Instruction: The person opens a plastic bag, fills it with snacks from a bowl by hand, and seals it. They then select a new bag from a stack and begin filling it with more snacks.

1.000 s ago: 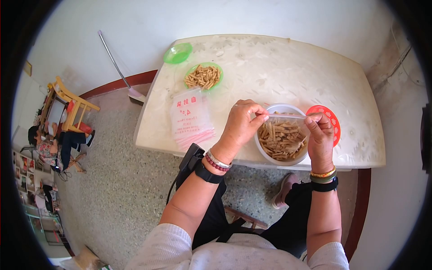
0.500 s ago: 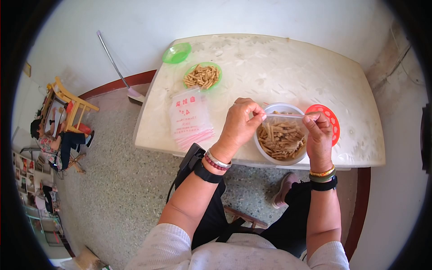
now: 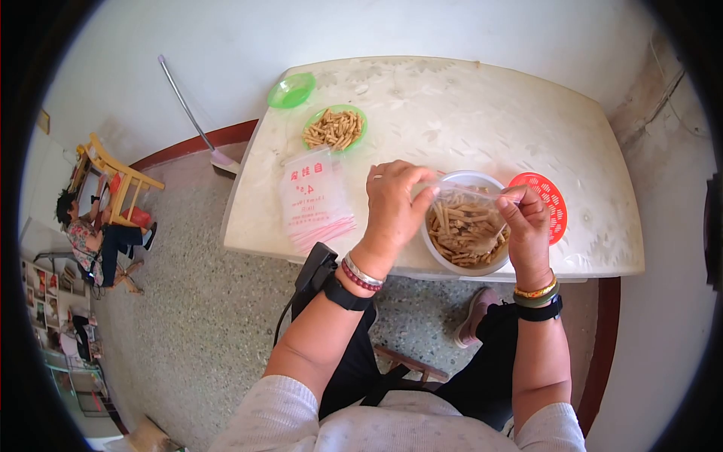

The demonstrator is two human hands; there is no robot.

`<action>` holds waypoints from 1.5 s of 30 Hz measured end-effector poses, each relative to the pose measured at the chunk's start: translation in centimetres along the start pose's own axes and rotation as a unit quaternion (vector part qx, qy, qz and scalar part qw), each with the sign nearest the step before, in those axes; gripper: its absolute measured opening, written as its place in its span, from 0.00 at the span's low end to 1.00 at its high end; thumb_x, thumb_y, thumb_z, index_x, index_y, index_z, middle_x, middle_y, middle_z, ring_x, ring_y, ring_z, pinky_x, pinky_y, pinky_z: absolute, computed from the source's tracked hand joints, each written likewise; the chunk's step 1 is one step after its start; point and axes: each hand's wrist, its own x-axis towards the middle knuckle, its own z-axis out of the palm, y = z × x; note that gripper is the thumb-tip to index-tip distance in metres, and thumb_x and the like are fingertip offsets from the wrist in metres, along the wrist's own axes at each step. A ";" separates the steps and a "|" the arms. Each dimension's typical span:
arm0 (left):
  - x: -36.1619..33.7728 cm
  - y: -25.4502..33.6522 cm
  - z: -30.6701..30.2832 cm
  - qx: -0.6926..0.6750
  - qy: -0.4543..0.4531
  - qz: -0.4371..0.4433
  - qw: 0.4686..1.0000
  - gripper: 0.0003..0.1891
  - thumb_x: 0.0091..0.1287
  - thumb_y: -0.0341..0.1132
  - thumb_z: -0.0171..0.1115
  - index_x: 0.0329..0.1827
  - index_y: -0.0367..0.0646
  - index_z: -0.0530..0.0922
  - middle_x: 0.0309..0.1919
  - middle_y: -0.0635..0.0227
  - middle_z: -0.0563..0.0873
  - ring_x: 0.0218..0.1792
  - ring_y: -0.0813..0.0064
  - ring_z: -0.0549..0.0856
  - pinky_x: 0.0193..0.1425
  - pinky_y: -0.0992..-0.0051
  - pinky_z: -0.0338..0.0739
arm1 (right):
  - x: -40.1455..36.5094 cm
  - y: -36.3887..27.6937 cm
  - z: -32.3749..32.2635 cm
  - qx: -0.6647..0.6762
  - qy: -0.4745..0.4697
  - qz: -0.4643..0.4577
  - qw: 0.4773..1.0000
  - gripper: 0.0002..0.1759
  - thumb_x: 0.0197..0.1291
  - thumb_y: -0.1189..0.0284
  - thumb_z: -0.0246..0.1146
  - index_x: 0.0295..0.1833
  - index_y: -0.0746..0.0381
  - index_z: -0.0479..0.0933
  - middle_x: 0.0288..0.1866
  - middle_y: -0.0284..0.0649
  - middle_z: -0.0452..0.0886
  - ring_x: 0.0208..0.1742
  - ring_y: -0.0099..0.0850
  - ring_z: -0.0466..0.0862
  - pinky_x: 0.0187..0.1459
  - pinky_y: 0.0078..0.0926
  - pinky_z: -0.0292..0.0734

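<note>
A clear plastic zip bag [image 3: 473, 195] is stretched between my hands over a white bowl [image 3: 443, 258]. The bowl is filled with short tan stick-shaped pieces [image 3: 461, 237], partly seen through the bag. At the bag's upper left corner, my left hand [image 3: 395, 202] has thumb and forefinger close around the film, slightly blurred. My right hand [image 3: 528, 230] pinches the opposite corner at the bowl's right rim. Partly behind that hand lies a red slotted lid [image 3: 553, 207].
Left on the table [image 3: 452, 105] lies a stack of printed zip bags [image 3: 315, 197]. Beyond it are a green plate [image 3: 364, 132] of tan sticks and another green dish [image 3: 291, 91]. A broom [image 3: 188, 109] leans by the wall; a person [image 3: 94, 237] sits far left.
The bag's top edge, taut and straight before, now slopes and sags a little. My left hand has shifted slightly left with its fingers more spread; the right thumb and fingers have drawn slightly left.
</note>
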 end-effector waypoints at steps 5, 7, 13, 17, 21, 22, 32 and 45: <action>-0.8 2.9 0.7 0.047 -0.013 0.127 0.991 0.08 0.56 0.34 0.71 0.39 0.51 0.85 0.37 0.73 0.83 0.47 0.66 0.79 0.73 0.46 0.49 | -0.6 0.2 1.1 -0.080 -0.046 -0.062 0.994 0.04 0.61 0.80 0.65 0.38 0.63 0.76 0.35 0.30 0.79 0.38 0.18 0.76 0.44 0.17 0.72; -1.1 2.7 1.2 0.034 -0.035 0.111 0.993 0.07 0.56 0.34 0.71 0.37 0.51 0.85 0.36 0.74 0.83 0.47 0.66 0.79 0.73 0.46 0.49 | -0.5 0.0 1.3 -0.109 -0.057 -0.071 0.990 0.04 0.61 0.81 0.65 0.37 0.63 0.76 0.34 0.30 0.79 0.38 0.19 0.76 0.44 0.17 0.72; -0.9 2.9 1.5 -0.004 -0.059 0.083 0.995 0.03 0.57 0.31 0.69 0.30 0.48 0.81 0.30 0.73 0.81 0.46 0.66 0.79 0.71 0.47 0.53 | -0.5 -0.2 1.4 -0.116 -0.058 -0.069 0.989 0.04 0.60 0.81 0.65 0.34 0.64 0.76 0.33 0.31 0.79 0.38 0.19 0.76 0.43 0.19 0.72; -0.8 2.9 1.5 -0.004 -0.056 0.102 0.993 0.05 0.57 0.31 0.68 0.28 0.47 0.79 0.29 0.71 0.80 0.44 0.65 0.78 0.69 0.50 0.56 | -0.7 -0.1 1.5 -0.105 -0.051 -0.040 0.992 0.03 0.61 0.81 0.64 0.36 0.64 0.77 0.34 0.30 0.80 0.39 0.18 0.76 0.42 0.18 0.72; -0.9 3.0 2.1 0.006 -0.016 0.125 0.992 0.04 0.57 0.31 0.67 0.27 0.48 0.79 0.28 0.70 0.81 0.42 0.63 0.78 0.68 0.52 0.58 | -0.8 0.4 1.2 -0.121 -0.039 -0.026 0.992 0.02 0.62 0.79 0.64 0.39 0.64 0.77 0.36 0.29 0.80 0.39 0.17 0.76 0.42 0.17 0.72; -0.9 3.0 2.1 0.003 -0.022 0.117 0.993 0.04 0.57 0.31 0.67 0.28 0.47 0.79 0.28 0.70 0.80 0.41 0.63 0.78 0.67 0.52 0.58 | -0.7 0.4 1.3 -0.098 -0.038 -0.003 0.994 0.03 0.62 0.79 0.64 0.41 0.63 0.77 0.37 0.29 0.80 0.40 0.17 0.76 0.43 0.17 0.73; -1.1 2.8 1.8 0.023 -0.093 0.144 0.985 0.05 0.59 0.31 0.65 0.30 0.45 0.77 0.31 0.65 0.78 0.44 0.59 0.77 0.70 0.51 0.58 | -0.4 0.5 1.5 -0.150 -0.051 -0.127 0.979 0.06 0.56 0.76 0.68 0.34 0.67 0.80 0.28 0.43 0.81 0.32 0.28 0.82 0.36 0.27 0.77; -0.8 2.3 1.8 -0.089 -0.135 0.063 0.985 0.06 0.61 0.26 0.65 0.29 0.37 0.76 0.29 0.64 0.78 0.36 0.67 0.76 0.45 0.71 0.70 | -0.5 0.4 0.5 -0.167 -0.076 -0.081 0.980 0.06 0.55 0.74 0.69 0.34 0.65 0.79 0.31 0.40 0.82 0.35 0.27 0.81 0.39 0.25 0.75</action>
